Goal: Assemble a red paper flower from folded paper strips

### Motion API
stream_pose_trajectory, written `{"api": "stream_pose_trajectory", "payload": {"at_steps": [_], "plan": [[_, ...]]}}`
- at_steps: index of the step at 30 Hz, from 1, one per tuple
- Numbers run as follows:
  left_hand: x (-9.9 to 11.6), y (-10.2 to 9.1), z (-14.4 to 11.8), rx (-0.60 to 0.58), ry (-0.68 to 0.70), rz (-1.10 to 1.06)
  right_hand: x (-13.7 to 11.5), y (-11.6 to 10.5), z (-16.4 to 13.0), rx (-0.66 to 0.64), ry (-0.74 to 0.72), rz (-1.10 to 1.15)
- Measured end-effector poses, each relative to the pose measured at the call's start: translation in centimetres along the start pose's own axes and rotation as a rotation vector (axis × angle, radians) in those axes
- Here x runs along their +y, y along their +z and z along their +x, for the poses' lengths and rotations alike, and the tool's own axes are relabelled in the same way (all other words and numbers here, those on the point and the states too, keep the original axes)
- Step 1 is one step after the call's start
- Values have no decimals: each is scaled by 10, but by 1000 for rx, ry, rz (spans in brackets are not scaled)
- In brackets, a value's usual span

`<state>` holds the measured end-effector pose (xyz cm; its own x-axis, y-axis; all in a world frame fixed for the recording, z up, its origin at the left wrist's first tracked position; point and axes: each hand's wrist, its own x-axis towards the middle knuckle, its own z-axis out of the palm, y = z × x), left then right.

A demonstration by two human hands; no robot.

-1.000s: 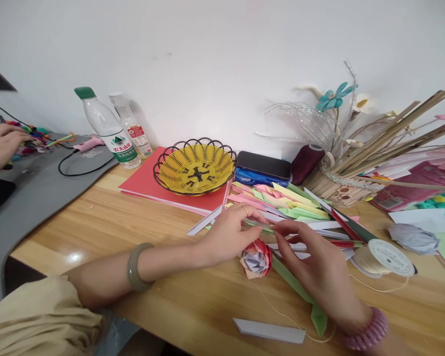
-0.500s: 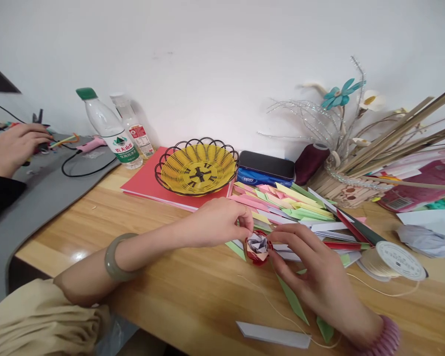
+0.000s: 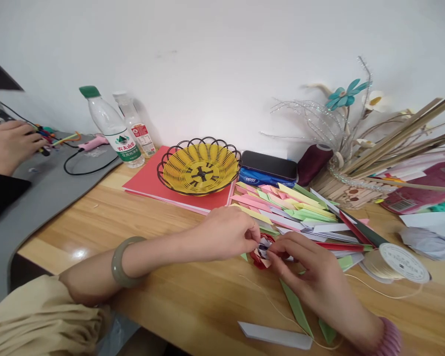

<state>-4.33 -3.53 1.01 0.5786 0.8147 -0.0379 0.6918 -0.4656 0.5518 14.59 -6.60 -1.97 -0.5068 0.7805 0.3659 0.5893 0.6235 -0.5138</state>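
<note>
A folded paper flower (image 3: pixel 260 261), red outside with a white and pale centre, is between my hands just above the wooden table. My left hand (image 3: pixel 233 233) pinches its upper left side, fingers curled. My right hand (image 3: pixel 307 261) grips it from the right, thumb and fingertips closed at the white centre. The fingers hide part of the flower. Thin cream thread (image 3: pixel 269 300) curves over the table below it. Green paper strips (image 3: pixel 295 307) lie under my right hand, and a folded white strip (image 3: pixel 274 336) is nearer the table edge.
Behind my hands are a pile of coloured folded strips (image 3: pixel 292 207), a yellow basket (image 3: pixel 200 165) on red paper (image 3: pixel 141 184), and a phone (image 3: pixel 269 165). A thread spool (image 3: pixel 396 264) stands right. Bottles (image 3: pixel 114 133) stand left, near another person's hand (image 3: pixel 11 143).
Both hands have drawn closer together around the flower, covering more of it. My right fingertips moved onto its centre. The other person's hand shifted slightly left.
</note>
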Motion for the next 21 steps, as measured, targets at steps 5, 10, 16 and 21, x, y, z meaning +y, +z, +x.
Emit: {"api": "stream_pose_trajectory", "payload": {"at_steps": [5,10,16,21], "plan": [[4,5,1,81,67,51,0,1,-1,-7,106,26],[5,9,2,86,131,47,0,0,-2,-4,177,106],[2,13,4,100,192,17,3,-1,-3,-13,104,-44],[0,15,3,122,200,30,4,-1,-5,12,54,-141]]}}
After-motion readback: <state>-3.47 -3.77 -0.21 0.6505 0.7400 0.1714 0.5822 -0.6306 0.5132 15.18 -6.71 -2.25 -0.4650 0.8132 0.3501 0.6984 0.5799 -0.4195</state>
